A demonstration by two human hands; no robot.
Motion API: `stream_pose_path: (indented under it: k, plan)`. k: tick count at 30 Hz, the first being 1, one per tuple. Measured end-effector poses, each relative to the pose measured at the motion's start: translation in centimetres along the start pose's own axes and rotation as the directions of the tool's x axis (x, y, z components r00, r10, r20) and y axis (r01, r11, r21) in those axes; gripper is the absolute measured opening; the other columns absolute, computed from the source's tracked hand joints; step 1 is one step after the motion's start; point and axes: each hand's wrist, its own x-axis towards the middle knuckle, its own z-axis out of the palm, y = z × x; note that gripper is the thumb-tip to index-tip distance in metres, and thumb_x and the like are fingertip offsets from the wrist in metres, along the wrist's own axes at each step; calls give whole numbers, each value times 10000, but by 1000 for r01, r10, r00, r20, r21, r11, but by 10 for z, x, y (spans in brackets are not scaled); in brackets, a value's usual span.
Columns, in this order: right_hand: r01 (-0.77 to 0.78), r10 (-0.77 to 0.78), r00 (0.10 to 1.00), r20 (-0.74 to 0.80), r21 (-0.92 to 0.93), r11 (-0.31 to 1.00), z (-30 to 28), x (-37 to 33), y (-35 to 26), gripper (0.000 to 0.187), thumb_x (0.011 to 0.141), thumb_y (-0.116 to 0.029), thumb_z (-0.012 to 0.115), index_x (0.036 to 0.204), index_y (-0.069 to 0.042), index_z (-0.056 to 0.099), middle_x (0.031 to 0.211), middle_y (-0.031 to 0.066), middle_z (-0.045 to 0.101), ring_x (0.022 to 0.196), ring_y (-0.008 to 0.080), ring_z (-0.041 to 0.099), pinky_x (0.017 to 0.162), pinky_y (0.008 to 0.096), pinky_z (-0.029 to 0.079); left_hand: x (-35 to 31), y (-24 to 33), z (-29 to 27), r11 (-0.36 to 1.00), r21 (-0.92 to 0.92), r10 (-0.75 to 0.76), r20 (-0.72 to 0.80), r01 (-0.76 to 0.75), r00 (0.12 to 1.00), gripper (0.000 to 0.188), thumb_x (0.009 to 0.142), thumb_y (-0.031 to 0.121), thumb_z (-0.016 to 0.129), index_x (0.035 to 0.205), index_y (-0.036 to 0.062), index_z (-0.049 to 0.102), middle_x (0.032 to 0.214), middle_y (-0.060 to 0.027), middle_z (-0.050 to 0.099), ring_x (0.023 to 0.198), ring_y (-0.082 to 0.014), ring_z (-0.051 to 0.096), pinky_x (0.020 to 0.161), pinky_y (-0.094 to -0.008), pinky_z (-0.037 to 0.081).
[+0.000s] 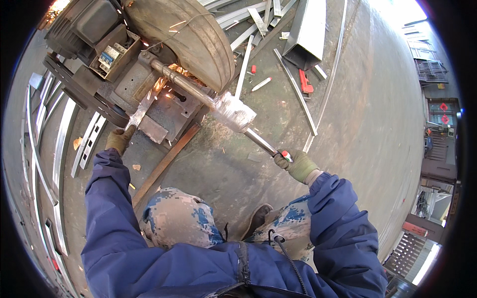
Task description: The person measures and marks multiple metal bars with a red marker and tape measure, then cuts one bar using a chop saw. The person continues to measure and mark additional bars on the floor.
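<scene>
My gloved left hand is closed on the near end of a flat metal strip. The strip's other end lies in the cut-off saw, where orange sparks glow beside the large round blade guard. Stretched out to the right, my gloved right hand grips the end of the saw's long handle. A small red-and-white thing shows at that hand's fingers; its kind is unclear. Silvery wrapping covers the handle's middle. The blade's contact with the strip is mostly hidden.
An open control box sits by the motor. Metal profiles lie left; a square tube, a red wrench-like tool and a white marker lie ahead. A rusty bar reaches toward my knee.
</scene>
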Motion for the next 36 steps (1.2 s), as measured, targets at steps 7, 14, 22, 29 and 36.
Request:
stream_pose_path:
  k: [7, 14, 22, 29, 36]
  plan:
    - [-10, 9, 999, 42, 25, 1000, -2, 1, 10, 377, 973, -398, 700, 1173, -79, 719, 817, 30, 631, 760, 143, 543, 702, 334, 470, -17, 24, 3, 999, 33, -23, 79, 20, 997, 731, 783, 605, 827, 1067, -60, 722, 767, -81, 680, 646, -186, 631, 584, -327, 504]
    - [14, -13, 999, 32, -38, 999, 0, 4, 0, 403, 972, -446, 700, 1163, -93, 732, 781, 24, 619, 727, 147, 530, 683, 344, 463, -11, 9, -4, 999, 46, -12, -5, 12, 1000, 720, 790, 614, 820, 1056, -50, 733, 794, -92, 694, 663, -198, 633, 614, -351, 511]
    - [14, -24, 998, 63, 151, 988, 5, 20, 43, 352, 971, -384, 716, 1157, -86, 733, 803, 38, 647, 738, 146, 543, 687, 340, 477, -27, 32, 0, 998, 55, -46, 19, 45, 999, 730, 804, 620, 811, 1081, -50, 727, 759, -81, 671, 628, -184, 614, 592, -348, 495]
    - [30, -29, 999, 26, -36, 999, 1, 13, 15, 421, 961, -445, 712, 1180, -85, 714, 797, 70, 643, 732, 174, 554, 689, 364, 486, -12, 13, -1, 998, -2, -66, 18, 66, 998, 669, 796, 580, 845, 1039, -26, 698, 760, -58, 654, 575, -152, 561, 524, -315, 455]
    - [20, -19, 999, 37, -24, 1000, 2, 13, 15, 421, 966, -441, 702, 1179, -77, 710, 787, 55, 626, 721, 168, 538, 682, 358, 479, -11, 11, -2, 994, -101, -27, 78, 34, 997, 599, 813, 547, 850, 986, -2, 685, 740, -44, 637, 521, -135, 515, 472, -301, 411]
